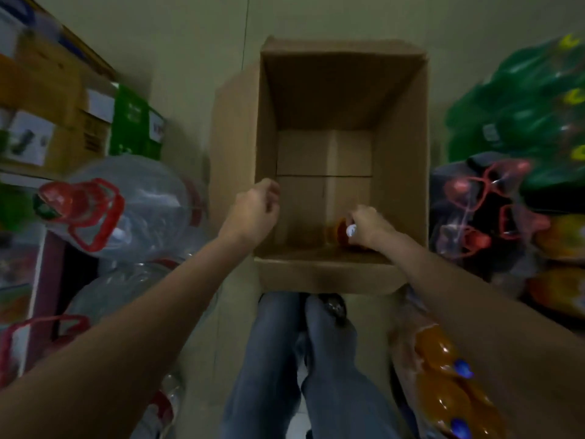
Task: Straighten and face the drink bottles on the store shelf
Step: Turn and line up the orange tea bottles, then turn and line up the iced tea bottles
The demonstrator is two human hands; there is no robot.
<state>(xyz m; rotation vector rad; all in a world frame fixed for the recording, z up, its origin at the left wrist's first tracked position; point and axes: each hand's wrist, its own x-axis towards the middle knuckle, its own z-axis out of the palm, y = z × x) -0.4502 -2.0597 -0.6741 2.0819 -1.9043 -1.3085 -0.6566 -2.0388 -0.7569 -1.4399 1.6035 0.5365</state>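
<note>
Legs (278, 359) in blue jeans occupy the nearest ground in our head view, standing on the pale floor (202, 58). At our lower right lies a shrink-wrapped pack of orange drink bottles (449, 381) with blue caps; no label on it is legible to us. At lower left we note large clear water jugs (133, 201) with red handles, stacked beside a shelf unit.

Both forearms reach forward to an open cardboard box (402, 153) standing on the floor just beyond the feet. The right hand (368, 226) is down inside the box at its near right corner, fingers curled round the neck of 1 orange bottle (340, 232); a white cap shows at the fingers. That bottle sits low in the box against the near wall, and blur prevents us from reading any brand on it. The left hand (253, 210) is at the box's left wall near the rim, fingers loosely curled; we cannot tell whether they grasp the cardboard edge or merely touch it.

Further out on the right we record a wrapped pack of dark bottles (474, 217) with red handles, then green bottles (531, 99) with yellow caps. On the far left stand brown cartons (47, 90) and green boxes (133, 122) with white labels, their print too blurred to read.
</note>
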